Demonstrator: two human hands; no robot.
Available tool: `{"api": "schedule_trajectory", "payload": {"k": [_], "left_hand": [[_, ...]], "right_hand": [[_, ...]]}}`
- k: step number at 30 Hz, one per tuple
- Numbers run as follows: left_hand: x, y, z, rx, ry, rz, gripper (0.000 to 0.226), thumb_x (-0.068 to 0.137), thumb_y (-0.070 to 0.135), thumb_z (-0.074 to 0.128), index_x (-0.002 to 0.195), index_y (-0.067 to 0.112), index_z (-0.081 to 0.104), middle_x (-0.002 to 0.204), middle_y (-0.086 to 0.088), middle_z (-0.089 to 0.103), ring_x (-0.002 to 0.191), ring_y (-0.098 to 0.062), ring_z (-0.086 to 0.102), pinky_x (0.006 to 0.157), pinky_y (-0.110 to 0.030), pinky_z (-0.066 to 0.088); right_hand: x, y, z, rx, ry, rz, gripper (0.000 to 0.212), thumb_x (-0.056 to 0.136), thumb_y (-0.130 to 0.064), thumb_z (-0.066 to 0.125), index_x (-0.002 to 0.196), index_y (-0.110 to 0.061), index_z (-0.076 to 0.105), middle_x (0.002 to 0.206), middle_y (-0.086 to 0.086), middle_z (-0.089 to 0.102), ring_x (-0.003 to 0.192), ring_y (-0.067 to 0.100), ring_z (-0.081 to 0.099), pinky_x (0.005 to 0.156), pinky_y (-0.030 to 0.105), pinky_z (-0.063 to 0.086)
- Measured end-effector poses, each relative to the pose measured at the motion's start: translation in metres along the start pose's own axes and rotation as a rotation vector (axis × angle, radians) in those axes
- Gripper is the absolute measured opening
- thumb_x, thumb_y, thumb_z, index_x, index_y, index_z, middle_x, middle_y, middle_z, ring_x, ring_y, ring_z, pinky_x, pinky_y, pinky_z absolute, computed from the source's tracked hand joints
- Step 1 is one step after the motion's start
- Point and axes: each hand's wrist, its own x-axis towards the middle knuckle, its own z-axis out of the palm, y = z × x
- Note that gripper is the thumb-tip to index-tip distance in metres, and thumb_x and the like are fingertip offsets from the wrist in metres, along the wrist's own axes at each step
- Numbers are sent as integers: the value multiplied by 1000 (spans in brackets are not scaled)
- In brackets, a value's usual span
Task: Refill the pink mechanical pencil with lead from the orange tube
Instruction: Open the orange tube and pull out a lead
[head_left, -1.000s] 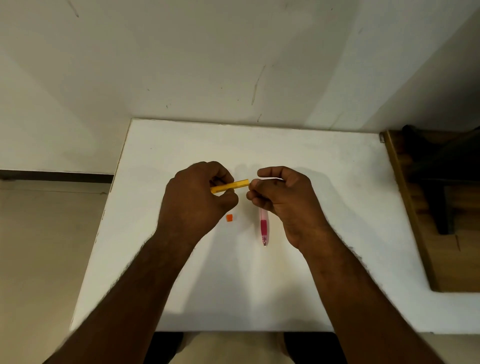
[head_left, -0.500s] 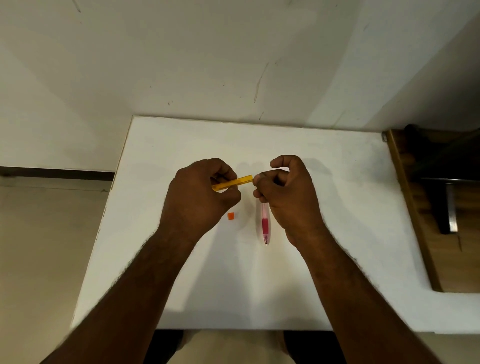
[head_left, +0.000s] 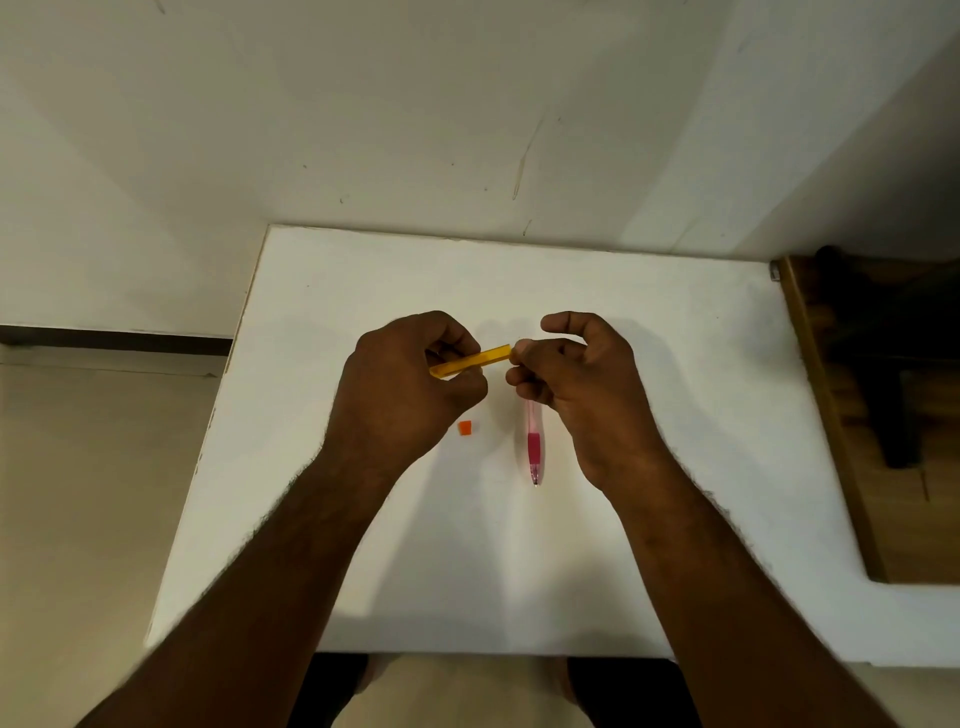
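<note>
My left hand (head_left: 400, 387) grips the orange lead tube (head_left: 470, 360), held nearly level above the white table (head_left: 675, 415) with its open end pointing right. My right hand (head_left: 576, 384) pinches its thumb and fingertips together right at that open end; whether a lead is between them is too small to tell. The pink mechanical pencil (head_left: 534, 447) lies on the table just under my right hand, tip toward me, its far end hidden by the hand. A small orange cap (head_left: 465, 428) rests on the table to the left of the pencil.
A white wall rises directly behind the table. A dark wooden piece of furniture (head_left: 852, 415) stands against the table's right edge. The table's left edge drops to a beige floor (head_left: 93, 493).
My right hand has loosened slightly, its index finger lifting while the fingertips stay at the tube's open end. The left hand and tube have held almost still.
</note>
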Motion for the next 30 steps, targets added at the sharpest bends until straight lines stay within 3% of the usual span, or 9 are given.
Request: {"api": "schedule_trajectory", "payload": {"k": [9, 18, 24, 30], "left_hand": [[1, -4, -2, 29, -17, -7, 16, 72, 20, 77, 87, 26, 75, 80, 12, 72, 82, -8, 68, 74, -24, 52], [1, -3, -3, 56, -9, 19, 15, 72, 21, 77, 86, 27, 75, 81, 11, 72, 83, -10, 68, 75, -24, 52], [1, -3, -5, 60, 8, 52, 15, 72, 22, 76, 85, 28, 74, 83, 11, 72, 83, -9, 66, 79, -34, 55], [1, -1, -6, 97, 3, 99, 15, 73, 30, 72, 88, 28, 74, 82, 6, 69, 82, -16, 63, 78, -42, 53]], "right_hand": [[1, 4, 4, -84, -1, -11, 24, 90, -14, 75, 98, -28, 57, 88, 7, 77, 68, 14, 77, 68, 24, 63], [2, 5, 4, -118, -3, 38, 23, 93, -16, 72, 103, -26, 54, 88, 4, 75, 64, 12, 75, 68, 22, 62], [0, 2, 4, 229, -90, 223, 15, 102, -10, 57, 107, -8, 70, 103, 18, 77, 92, 30, 78, 82, 30, 64], [-2, 3, 2, 351, -221, 241, 21, 101, 0, 53, 99, -1, 74, 88, 11, 81, 86, 25, 80, 77, 27, 63]]}}
